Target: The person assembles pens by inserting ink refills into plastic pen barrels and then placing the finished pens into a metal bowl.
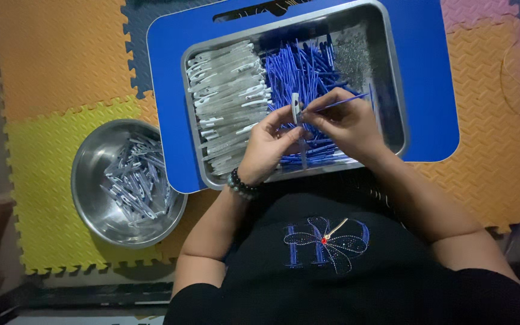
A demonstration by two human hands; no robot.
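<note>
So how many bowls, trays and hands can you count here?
Round metal bowl: 1
Rectangular metal tray: 1
Blue board under the tray: 1
Hands: 2, the left hand and the right hand
Total: 5

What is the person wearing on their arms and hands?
Both hands are bare, with no gloves. The left hand has a bracelet of dark round beads on its wrist. The right hand wears nothing. Short black sleeves end at the upper arms, so the forearms are uncovered.
</note>
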